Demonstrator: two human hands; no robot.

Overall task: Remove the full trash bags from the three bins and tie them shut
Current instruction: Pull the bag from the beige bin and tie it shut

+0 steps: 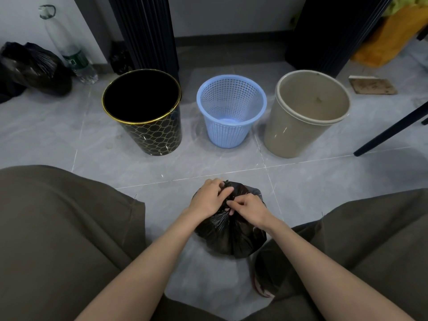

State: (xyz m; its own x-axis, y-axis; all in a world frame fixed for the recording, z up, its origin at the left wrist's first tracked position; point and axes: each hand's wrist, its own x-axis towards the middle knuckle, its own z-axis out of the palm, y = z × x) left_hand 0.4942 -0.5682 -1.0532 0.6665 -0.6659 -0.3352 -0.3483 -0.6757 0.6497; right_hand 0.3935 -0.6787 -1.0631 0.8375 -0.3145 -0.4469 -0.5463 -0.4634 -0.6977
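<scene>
near: trash bag (229,237) on floor (162,177), neck pinched by fingers (226,191) of left hand (209,200) and right hand (249,208), knot hidden beneath | mid: black bin (148,135), inside too dark to read; blue basket (229,126); beige bin (298,133) | far left: second bag (34,68), cut off by edge

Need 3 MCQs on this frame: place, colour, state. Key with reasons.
1. Where is the black plastic trash bag? A) in the beige bin B) on the grey floor tiles between the person's legs C) on a chair
2. Colour of the middle mesh plastic bin? A) light blue B) red C) green
3. The left hand and right hand are: A) idle B) gripping the bag's gathered neck C) lifting a bin
Key: 1B, it rests on tiles; 2A, its mesh is light blue; 3B, fingers curl round the neck.
</scene>
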